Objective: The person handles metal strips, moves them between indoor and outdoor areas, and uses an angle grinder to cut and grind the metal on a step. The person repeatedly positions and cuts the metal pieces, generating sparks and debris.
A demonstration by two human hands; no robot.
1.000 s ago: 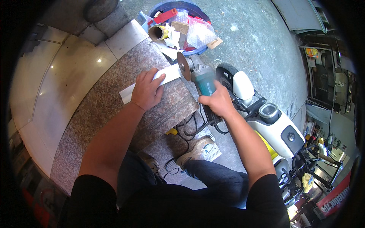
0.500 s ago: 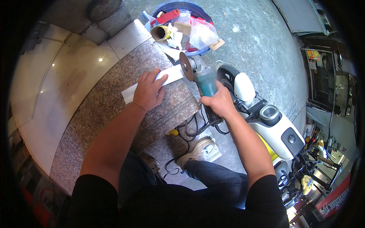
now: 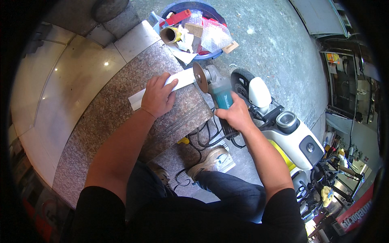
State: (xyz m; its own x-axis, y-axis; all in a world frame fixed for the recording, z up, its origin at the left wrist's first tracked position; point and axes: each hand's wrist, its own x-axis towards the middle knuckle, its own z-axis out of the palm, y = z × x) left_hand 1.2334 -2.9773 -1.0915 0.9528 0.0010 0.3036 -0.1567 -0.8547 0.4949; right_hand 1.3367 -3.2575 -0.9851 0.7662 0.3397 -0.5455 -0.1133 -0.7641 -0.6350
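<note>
My left hand (image 3: 159, 98) presses a white strip (image 3: 182, 79) onto the speckled granite step (image 3: 109, 125), fingers over its far edge and thumb along the top. The strip looks flat, with a lengthwise ridge showing at its left end. In my right hand (image 3: 236, 112) is a teal and black angle grinder (image 3: 222, 95), gripped round its body. Its brown cutting disc (image 3: 200, 77) stands on edge at the strip's right end; whether it touches the strip I cannot tell. The grinder's head looks slightly blurred.
Beyond the step's corner stands a blue tub (image 3: 222, 18) full of packaging scraps. A white and yellow scooter (image 3: 298, 137) is close to my right forearm. Black cable (image 3: 202, 141) loops beside the step, near my shoe (image 3: 208, 164). Pale tiles (image 3: 81, 77) lie at the left.
The grinder and my right hand have shifted slightly nearer to me, the disc moving down along the strip's end. My left hand and the strip have barely moved.
</note>
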